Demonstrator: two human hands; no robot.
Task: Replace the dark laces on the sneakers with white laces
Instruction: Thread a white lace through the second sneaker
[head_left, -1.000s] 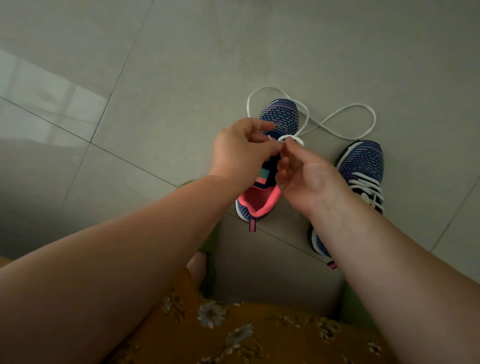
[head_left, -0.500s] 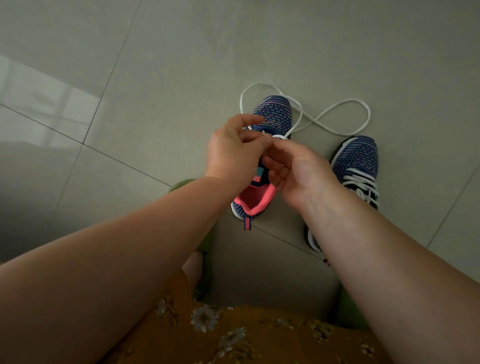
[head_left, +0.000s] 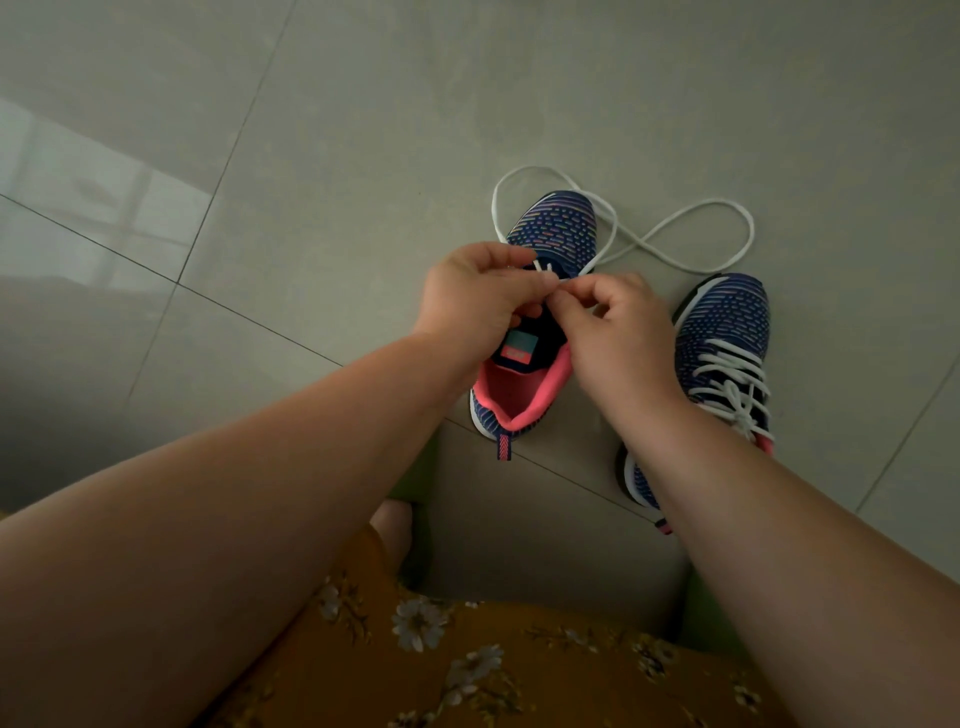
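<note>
Both hands, left hand (head_left: 480, 296) and right hand (head_left: 618, 332), pinched the white lace (head_left: 675, 218) at mid-frame.
Limp and light, it looked best held at its stiff tip.

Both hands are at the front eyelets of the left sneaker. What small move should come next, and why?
Probably draw the white lace through the eyelet. The left hand and right hand both pinch it at the left sneaker, and most of it lies slack on the floor, while the right sneaker is already laced white.
</note>
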